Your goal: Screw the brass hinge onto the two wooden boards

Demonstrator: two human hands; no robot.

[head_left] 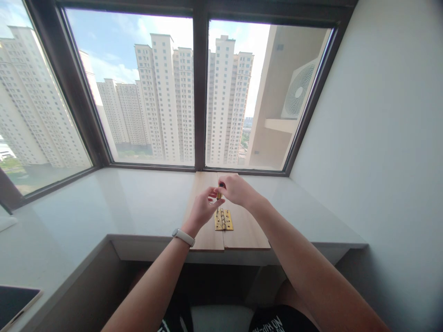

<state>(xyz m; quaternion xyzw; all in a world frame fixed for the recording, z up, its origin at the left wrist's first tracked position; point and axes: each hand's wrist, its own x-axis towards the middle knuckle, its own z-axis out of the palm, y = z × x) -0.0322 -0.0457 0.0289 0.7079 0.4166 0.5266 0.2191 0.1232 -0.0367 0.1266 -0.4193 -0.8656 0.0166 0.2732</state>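
My right hand (pixel 237 190) has its fingers closed round a slim screwdriver with a black-and-yellow handle (pixel 219 195). The shaft slants down towards the brass-coloured rectangular metal hinge (pixel 224 221) — it's on my body's side of the grip, knuckle lengthwise along the seam of two pale wooden boards (pixel 240 233). My left hand (pixel 202 207) is nearer — whether it's pinching, I can't tell.

Black clothing (pixel 285 320), right side: white lettering, partly cut off, apparently reading "NO HIP-H"; left side: white marks showing illegibly.
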